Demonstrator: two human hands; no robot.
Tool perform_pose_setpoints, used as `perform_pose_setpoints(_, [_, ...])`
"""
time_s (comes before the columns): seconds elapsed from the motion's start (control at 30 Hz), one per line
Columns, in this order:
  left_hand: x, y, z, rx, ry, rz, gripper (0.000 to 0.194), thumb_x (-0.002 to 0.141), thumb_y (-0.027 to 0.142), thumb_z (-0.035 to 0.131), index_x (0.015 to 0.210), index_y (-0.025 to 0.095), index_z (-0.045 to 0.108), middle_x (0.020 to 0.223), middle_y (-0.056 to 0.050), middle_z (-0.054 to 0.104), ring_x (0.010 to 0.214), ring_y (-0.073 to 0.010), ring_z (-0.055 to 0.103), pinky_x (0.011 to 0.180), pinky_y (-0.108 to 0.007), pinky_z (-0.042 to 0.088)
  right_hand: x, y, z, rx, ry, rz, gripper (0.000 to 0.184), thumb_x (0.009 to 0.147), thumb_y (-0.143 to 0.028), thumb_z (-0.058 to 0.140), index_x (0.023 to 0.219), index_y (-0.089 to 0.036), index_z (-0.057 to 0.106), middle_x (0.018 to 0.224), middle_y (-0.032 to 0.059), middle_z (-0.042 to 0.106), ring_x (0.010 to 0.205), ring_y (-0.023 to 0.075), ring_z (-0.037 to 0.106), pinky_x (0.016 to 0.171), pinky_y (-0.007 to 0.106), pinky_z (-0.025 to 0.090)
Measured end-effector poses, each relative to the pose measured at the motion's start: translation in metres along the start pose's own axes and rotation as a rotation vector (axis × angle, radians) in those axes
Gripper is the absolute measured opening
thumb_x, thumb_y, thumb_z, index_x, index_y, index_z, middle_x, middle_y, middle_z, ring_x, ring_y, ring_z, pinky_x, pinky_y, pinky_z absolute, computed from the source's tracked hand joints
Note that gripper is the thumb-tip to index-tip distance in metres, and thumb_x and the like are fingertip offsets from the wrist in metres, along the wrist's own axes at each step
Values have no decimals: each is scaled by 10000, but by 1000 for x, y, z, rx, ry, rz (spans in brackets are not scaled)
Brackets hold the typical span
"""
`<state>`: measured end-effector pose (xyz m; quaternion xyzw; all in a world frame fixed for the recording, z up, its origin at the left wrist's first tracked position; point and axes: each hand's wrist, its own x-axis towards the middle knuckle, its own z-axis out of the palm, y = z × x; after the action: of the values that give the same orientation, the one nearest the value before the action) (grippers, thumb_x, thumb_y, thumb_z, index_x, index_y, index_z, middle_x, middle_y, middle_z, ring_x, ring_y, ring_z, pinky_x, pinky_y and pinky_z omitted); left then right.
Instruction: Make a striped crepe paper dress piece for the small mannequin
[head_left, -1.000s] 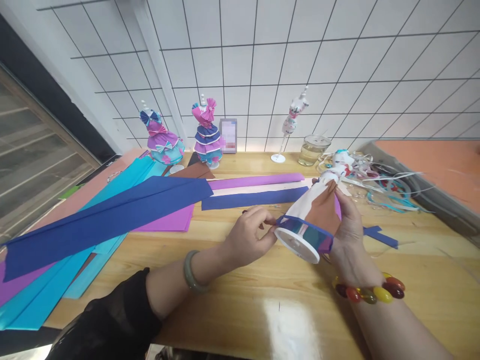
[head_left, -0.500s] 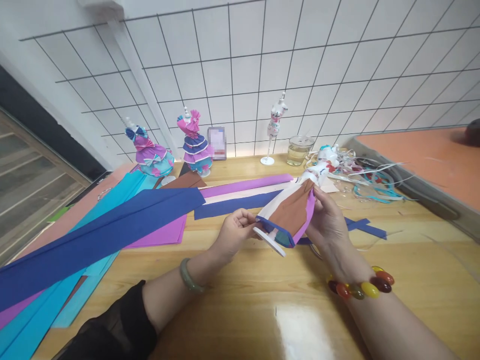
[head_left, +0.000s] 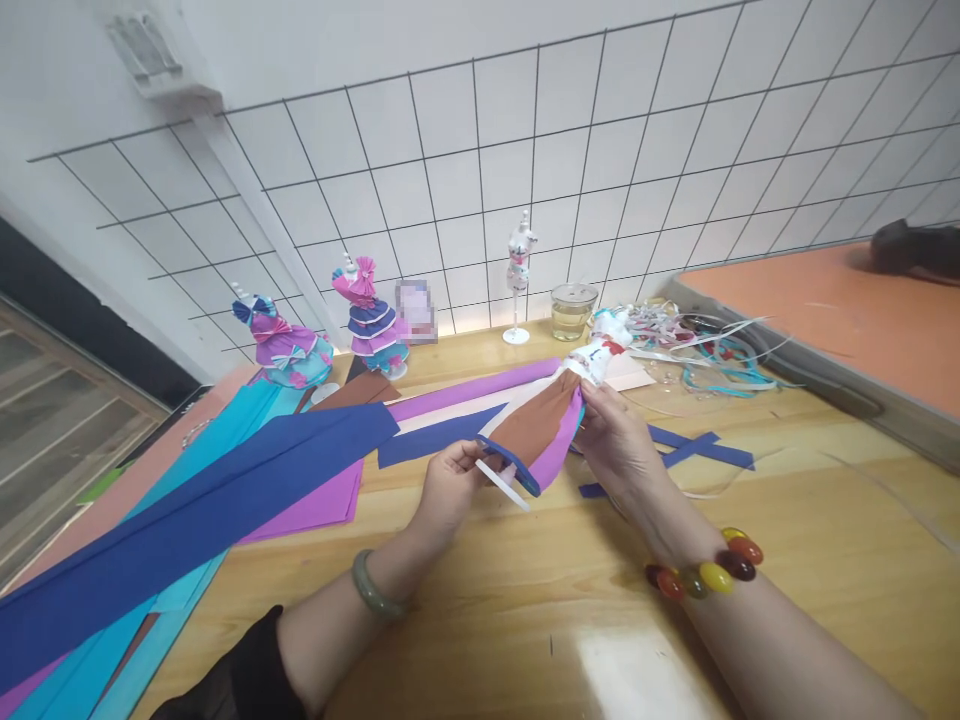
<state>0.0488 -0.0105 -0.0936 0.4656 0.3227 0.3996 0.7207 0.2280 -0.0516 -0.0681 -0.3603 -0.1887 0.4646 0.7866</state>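
A small white mannequin (head_left: 598, 350) lies tilted between my hands, its bust pointing up and to the right. It wears a paper skirt (head_left: 529, 425) with brown, purple and white panels and a blue lower edge. My right hand (head_left: 619, 440) is closed on the skirt near the waist. Pinched at the skirt's blue hem is my left hand (head_left: 454, 490), its fingertips partly hidden. The mannequin's round white base (head_left: 502, 485) sticks out below the hem, close to my left fingers.
Blue paper strips (head_left: 225, 520) lie over turquoise and purple sheets at left. Two dressed mannequins (head_left: 289, 345) and a bare mannequin (head_left: 519, 270) stand along the wall. A glass of pale liquid (head_left: 574, 312), tangled ribbons (head_left: 720, 355) and an orange-topped surface (head_left: 817, 305) are at right.
The held mannequin has turned a little, so its skirt shows longer and narrower, with more purple visible. Both hands keep their hold. The camera view has shifted slightly.
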Motion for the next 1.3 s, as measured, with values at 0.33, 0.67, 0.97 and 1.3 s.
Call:
perform_pose_setpoints(0.33, [5, -10, -5, 23, 5, 22, 341, 571, 211, 785, 859, 149, 612, 695, 7, 651, 674, -127, 623, 667, -253, 505, -1, 0, 2, 6, 10, 31, 322, 629, -313, 777, 925, -223, 689, 707, -47, 706, 543, 74, 591, 503, 164, 472])
perform_pose_setpoints(0.67, [7, -7, -8, 86, -10, 28, 332, 567, 167, 779, 848, 152, 601, 603, 49, 609, 547, -80, 572, 577, -193, 463, 1, 0, 0, -15, 72, 41, 320, 624, -298, 783, 918, -224, 681, 688, -43, 705, 546, 79, 604, 517, 171, 470])
perform_pose_setpoints(0.97, [5, -3, -6, 151, -62, -106, 475, 627, 290, 770, 1049, 134, 615, 836, -46, 694, 677, -128, 631, 605, -223, 488, 4, 1, -2, -35, 101, 21, 346, 601, -319, 793, 906, -212, 671, 683, -35, 697, 523, 81, 589, 507, 185, 471])
perform_pose_setpoints(1.3, [2, 0, -7, 166, 148, 31, 363, 731, 299, 669, 986, 166, 447, 666, 28, 591, 469, -81, 542, 414, -178, 385, 12, 1, -11, -58, 228, -61, 392, 580, -378, 794, 919, -224, 671, 737, -42, 703, 579, 89, 587, 571, 208, 475])
